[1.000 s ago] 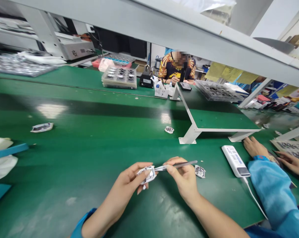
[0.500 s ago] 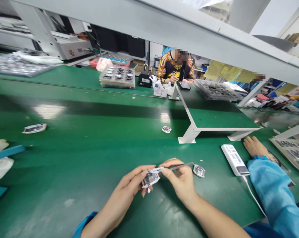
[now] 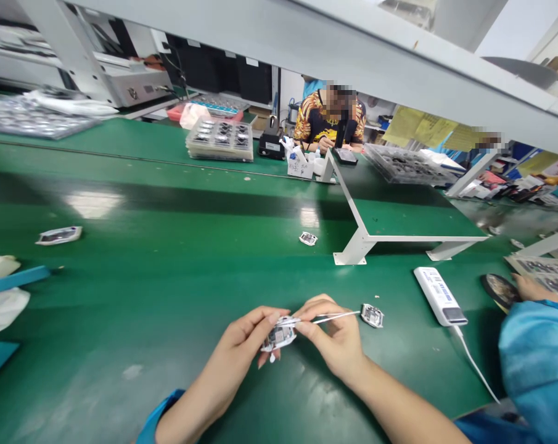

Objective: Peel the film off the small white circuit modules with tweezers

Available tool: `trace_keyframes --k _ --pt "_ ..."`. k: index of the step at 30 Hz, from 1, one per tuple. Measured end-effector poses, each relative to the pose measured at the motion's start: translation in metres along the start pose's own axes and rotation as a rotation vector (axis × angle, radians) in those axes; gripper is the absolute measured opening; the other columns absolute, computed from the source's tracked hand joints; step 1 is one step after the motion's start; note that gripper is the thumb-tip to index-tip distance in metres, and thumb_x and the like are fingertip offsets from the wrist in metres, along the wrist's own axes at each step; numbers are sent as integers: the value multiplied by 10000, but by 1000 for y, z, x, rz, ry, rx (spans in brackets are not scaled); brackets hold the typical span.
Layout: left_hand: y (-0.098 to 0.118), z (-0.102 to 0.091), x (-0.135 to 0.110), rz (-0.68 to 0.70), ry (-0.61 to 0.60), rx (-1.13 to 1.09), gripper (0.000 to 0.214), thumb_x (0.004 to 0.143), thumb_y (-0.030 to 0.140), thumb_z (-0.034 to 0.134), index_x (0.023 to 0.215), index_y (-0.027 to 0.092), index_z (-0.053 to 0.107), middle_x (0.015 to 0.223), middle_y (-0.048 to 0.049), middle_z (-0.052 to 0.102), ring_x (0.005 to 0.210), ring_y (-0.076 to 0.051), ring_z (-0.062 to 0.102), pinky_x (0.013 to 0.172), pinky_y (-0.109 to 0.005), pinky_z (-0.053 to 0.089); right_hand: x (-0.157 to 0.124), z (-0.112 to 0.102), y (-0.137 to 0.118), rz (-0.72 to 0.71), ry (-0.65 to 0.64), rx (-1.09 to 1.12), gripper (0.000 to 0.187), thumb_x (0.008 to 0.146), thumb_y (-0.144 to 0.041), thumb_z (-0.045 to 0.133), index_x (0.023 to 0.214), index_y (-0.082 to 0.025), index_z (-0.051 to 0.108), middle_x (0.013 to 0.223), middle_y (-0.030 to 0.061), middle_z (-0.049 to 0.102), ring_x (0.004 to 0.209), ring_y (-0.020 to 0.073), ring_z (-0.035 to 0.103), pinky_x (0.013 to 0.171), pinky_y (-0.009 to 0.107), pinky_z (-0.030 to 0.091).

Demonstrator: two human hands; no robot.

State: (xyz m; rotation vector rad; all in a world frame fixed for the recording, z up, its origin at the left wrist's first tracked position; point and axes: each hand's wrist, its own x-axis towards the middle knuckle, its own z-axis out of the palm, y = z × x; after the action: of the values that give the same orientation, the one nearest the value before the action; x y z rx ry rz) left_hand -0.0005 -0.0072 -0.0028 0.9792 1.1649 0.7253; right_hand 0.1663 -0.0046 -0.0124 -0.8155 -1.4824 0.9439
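Near the bench's front, my left hand (image 3: 246, 339) is closed on the edge of a small electronic unit (image 3: 279, 338) with a white frame and circuitry inside. A small white piece dangles below it. My right hand (image 3: 332, 333) pinches a pair of slim metal tweezers (image 3: 336, 317), whose back end sticks out to the right. Their tips are at the unit's upper edge, partly hidden by my fingers. Just right of my right hand lies a similar white-framed unit (image 3: 372, 315) on the green bench.
Another unit (image 3: 308, 238) lies ahead, and one more (image 3: 60, 235) far left. A low white-legged stand (image 3: 412, 238) rises ahead right. A white cabled device (image 3: 440, 297) lies near a co-worker's blue sleeve (image 3: 535, 351) and a round dark dish (image 3: 500, 291). Another person (image 3: 330, 123) sits opposite.
The co-worker's hand at the right has moved further right, toward the trays, and the round dish now shows. My tweezers have turned slightly and catch the light; both hands keep their hold.
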Motion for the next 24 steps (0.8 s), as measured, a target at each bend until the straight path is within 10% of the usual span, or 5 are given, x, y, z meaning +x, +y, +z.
trace_keyframes --k 6,24 --pt "5 0 -1 -43 10 -13 558 700 590 550 971 102 564 538 37 492 468 -23 407 417 -107 280 3 -3 -8 -330 -58 -186 167 770 -84 673 889 -200 667 838 51 723 771 189 654 750 372 480" --pt "5 -1 -3 -50 -26 33 547 735 569 528 1009 102 603 622 23 499 496 -20 416 445 -114 284 2 -4 -6 -153 -31 -173 112 792 -109 673 841 -210 666 806 38 722 764 186 654 754 371 501"
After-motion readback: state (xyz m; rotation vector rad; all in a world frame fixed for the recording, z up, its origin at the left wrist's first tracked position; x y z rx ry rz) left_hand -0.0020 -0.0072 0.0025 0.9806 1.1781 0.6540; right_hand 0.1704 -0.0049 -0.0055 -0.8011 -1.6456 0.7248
